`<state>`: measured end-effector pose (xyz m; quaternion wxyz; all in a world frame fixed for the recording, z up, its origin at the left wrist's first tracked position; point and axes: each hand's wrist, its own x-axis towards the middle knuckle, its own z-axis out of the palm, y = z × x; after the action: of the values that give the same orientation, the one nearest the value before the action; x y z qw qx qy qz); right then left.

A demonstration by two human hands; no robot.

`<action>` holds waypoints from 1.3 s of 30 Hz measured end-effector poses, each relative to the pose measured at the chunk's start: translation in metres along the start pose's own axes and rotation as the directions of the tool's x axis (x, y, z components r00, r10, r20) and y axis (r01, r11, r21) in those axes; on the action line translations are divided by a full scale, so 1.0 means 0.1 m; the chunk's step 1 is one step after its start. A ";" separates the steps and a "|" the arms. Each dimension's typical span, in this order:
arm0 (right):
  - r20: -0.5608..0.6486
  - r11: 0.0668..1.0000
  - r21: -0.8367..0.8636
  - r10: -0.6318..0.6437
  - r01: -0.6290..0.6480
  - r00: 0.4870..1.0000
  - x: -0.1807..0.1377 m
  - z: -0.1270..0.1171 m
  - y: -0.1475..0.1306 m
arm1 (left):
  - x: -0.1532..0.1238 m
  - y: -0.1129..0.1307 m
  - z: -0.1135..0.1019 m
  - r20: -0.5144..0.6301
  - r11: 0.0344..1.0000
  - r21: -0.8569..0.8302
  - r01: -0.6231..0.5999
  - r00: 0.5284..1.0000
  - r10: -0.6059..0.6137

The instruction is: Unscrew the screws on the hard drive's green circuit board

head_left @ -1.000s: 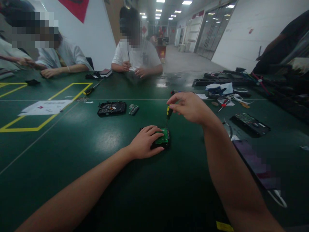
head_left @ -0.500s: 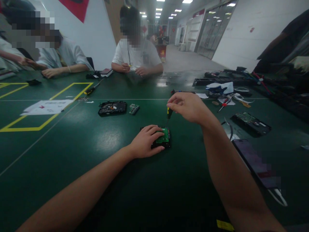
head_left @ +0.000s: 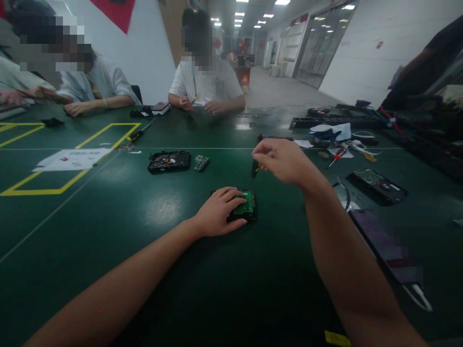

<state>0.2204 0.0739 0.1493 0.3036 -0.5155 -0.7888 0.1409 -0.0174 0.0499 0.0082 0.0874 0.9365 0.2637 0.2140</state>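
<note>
Toward the near right corner of the table [head_left: 202, 289], a phone [head_left: 379, 241] is lying with a white cable [head_left: 420, 293] at its near end. Midway between the left and right edges, a drive [head_left: 250, 213] is lying with its green board [head_left: 249, 201] up. The left hand [head_left: 219, 212] is resting spread over its left part. The right hand [head_left: 285, 159] is pinching a nearly upright screwdriver [head_left: 254, 169], the shaft pointing down at the drive's far right corner; contact cannot be made out. Toward the right edge, a second drive [head_left: 378, 186] is lying; toward the left, an opened drive [head_left: 169, 162] is sitting just beside a small circuit board [head_left: 201, 163]. At the far edge, a person in white [head_left: 208, 89] is sitting.
</note>
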 end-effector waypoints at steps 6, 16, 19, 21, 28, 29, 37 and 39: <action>-0.013 1.000 -0.027 0.004 -0.004 1.000 -0.01 -0.05 -0.02 | 0.00 -0.01 0.00 -0.002 1.000 -0.019 -0.001 1.000 0.001; -0.043 0.994 -0.105 -0.022 0.017 0.999 0.00 -0.01 0.00 | 0.00 -0.02 0.01 0.003 1.000 -0.010 0.001 1.000 -0.001; -0.033 0.993 -0.115 -0.031 0.027 0.999 0.00 -0.01 0.00 | 0.00 -0.02 0.02 -0.008 1.000 -0.026 -0.002 1.000 0.002; -0.021 0.994 -0.104 -0.028 0.025 0.999 -0.01 -0.02 -0.01 | 0.00 -0.02 0.02 -0.012 0.999 -0.032 -0.004 1.000 0.004; -0.011 1.000 -0.024 -0.006 0.006 1.000 -0.01 0.00 -0.03 | -0.01 -0.02 0.01 0.007 1.000 -0.008 0.003 1.000 -0.003; -0.011 1.000 -0.012 -0.009 0.009 1.000 0.00 0.01 -0.02 | -0.01 -0.02 0.01 0.008 1.000 -0.005 0.003 1.000 -0.003; 0.003 1.000 -0.024 -0.014 0.014 1.000 -0.02 -0.03 -0.01 | -0.01 -0.01 0.01 0.004 1.000 -0.006 0.005 1.000 -0.005; -0.009 1.000 -0.024 -0.010 0.010 1.000 -0.02 -0.04 -0.02 | -0.01 -0.01 0.00 0.006 1.000 -0.002 0.003 1.000 -0.003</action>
<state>0.2225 0.0706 0.1525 0.3018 -0.5159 -0.7915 0.1276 -0.0184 0.0508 0.0073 0.0893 0.9366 0.2648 0.2113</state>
